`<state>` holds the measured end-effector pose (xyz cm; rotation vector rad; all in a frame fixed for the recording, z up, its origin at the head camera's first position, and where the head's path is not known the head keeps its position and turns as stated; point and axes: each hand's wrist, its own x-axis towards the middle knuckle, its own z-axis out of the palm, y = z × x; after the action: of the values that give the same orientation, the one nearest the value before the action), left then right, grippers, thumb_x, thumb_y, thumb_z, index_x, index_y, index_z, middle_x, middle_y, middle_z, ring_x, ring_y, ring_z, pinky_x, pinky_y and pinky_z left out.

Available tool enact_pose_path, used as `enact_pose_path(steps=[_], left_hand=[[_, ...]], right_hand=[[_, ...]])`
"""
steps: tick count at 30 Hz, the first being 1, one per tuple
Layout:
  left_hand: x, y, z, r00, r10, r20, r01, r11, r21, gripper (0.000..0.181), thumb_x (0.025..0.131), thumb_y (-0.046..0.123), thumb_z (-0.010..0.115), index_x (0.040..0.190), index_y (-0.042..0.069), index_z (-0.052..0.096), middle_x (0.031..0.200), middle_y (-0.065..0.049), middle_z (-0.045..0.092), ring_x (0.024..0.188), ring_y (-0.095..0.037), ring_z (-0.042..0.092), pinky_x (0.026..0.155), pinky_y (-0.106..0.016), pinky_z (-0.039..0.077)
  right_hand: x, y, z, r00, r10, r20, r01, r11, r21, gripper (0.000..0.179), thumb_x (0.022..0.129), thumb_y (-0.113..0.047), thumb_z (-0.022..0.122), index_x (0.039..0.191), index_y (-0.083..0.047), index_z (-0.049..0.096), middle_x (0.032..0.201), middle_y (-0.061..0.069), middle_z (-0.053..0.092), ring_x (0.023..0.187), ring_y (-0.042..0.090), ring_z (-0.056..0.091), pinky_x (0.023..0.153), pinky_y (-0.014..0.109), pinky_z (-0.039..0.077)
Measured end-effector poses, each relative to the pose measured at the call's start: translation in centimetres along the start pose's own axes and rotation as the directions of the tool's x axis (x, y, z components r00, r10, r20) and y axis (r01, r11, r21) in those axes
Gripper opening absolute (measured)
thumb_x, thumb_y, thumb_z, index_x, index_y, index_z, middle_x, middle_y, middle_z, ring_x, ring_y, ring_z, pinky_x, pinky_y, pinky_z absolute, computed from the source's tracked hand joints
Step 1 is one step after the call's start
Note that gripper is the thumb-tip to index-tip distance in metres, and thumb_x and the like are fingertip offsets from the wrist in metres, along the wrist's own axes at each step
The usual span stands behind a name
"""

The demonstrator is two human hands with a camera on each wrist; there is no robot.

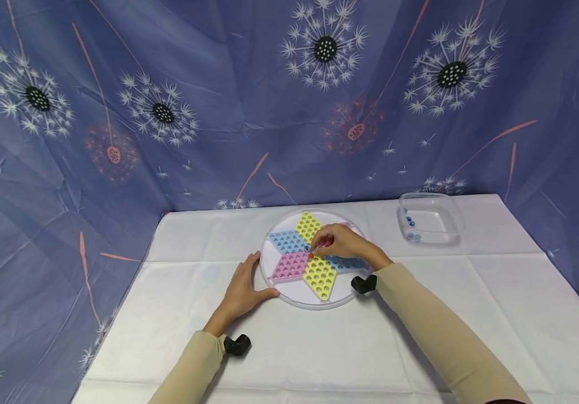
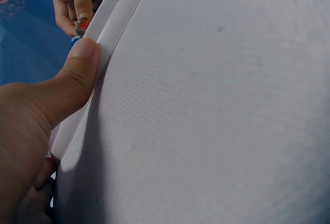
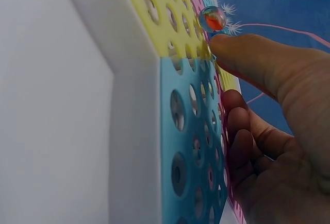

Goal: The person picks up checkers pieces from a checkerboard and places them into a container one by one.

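Note:
A round white Chinese checkers board [image 1: 289, 292] carries a star of yellow, blue and pink hole fields. My left hand [image 1: 241, 287] rests against its left rim, thumb and fingers spread apart. In the left wrist view the thumb [image 2: 77, 74] presses on the rim. Over the star's middle, my right hand [image 1: 340, 241] brings thumb and fingertips together; they seem to pinch a marble, mostly hidden by the fingers. Beside them on the board are a blue marble [image 1: 307, 248] and an orange marble [image 1: 312, 256]. The clear orange-cored marble [image 3: 212, 19] shows just past the right thumb tip.
A clear plastic container [image 1: 448, 231] stands at the back right, with several blue marbles [image 1: 409, 220] along its left side. White cloth [image 1: 168, 314] covers the table. A blue dandelion-print curtain [image 1: 249, 101] hangs behind it.

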<state>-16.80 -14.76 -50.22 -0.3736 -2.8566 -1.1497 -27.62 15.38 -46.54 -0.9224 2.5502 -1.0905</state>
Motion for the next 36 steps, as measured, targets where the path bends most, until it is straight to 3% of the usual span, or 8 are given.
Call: enact_pose_path(steps=[9, 17, 25, 36], left_hand=[[0.0, 0.1, -0.1, 1.0, -0.019, 0.005, 0.019, 1.0, -0.008, 0.11, 0.068, 0.045, 0.087, 0.153, 0.006, 0.029, 0.156, -0.019, 0.029, 0.144, -0.036, 0.024, 0.12, -0.049, 0.017], [-0.3, 0.2, -0.1, 0.999, -0.032, 0.015, 0.032, 0.999, -0.018, 0.111, 0.067, 0.045, 0.088, 0.152, 0.005, 0.029, 0.156, -0.017, 0.03, 0.143, -0.037, 0.026, 0.118, -0.049, 0.021], [-0.4, 0.2, -0.1, 1.0, -0.019, 0.006, 0.019, 1.0, -0.024, 0.11, 0.067, 0.045, 0.088, 0.152, 0.006, 0.03, 0.156, -0.018, 0.03, 0.143, -0.036, 0.026, 0.118, -0.049, 0.022], [-0.5, 0.4, -0.3, 1.0, 0.02, -0.011, -0.02, 1.0, -0.022, 0.11, 0.067, 0.044, 0.088, 0.151, 0.002, 0.031, 0.154, -0.019, 0.033, 0.14, -0.036, 0.031, 0.116, -0.049, 0.026]], right_hand=[[0.0, -0.3, -0.3, 0.999, 0.026, 0.019, -0.026, 1.0, 0.007, 0.006, 0.086, -0.021, 0.077, 0.092, -0.021, 0.074, 0.084, -0.003, 0.061, 0.076, 0.016, 0.053, 0.068, 0.028, 0.048], [0.2, -0.4, -0.9, 0.996, 0.001, 0.084, -0.004, 1.0, 0.025, 0.007, 0.087, -0.017, 0.075, 0.093, -0.016, 0.073, 0.08, -0.002, 0.063, 0.073, 0.014, 0.054, 0.064, 0.024, 0.047], [0.5, -1.1, -2.2, 0.991, -0.041, 0.131, 0.036, 0.998, 0.046, 0.005, 0.089, -0.014, 0.071, 0.095, -0.014, 0.071, 0.088, 0.001, 0.066, 0.079, 0.018, 0.059, 0.069, 0.028, 0.053], [1.3, -3.5, -4.7, 0.994, -0.102, 0.038, 0.101, 0.994, 0.032, 0.012, 0.091, -0.02, 0.07, 0.102, -0.016, 0.07, 0.102, -0.001, 0.067, 0.092, 0.021, 0.065, 0.087, 0.041, 0.054]])
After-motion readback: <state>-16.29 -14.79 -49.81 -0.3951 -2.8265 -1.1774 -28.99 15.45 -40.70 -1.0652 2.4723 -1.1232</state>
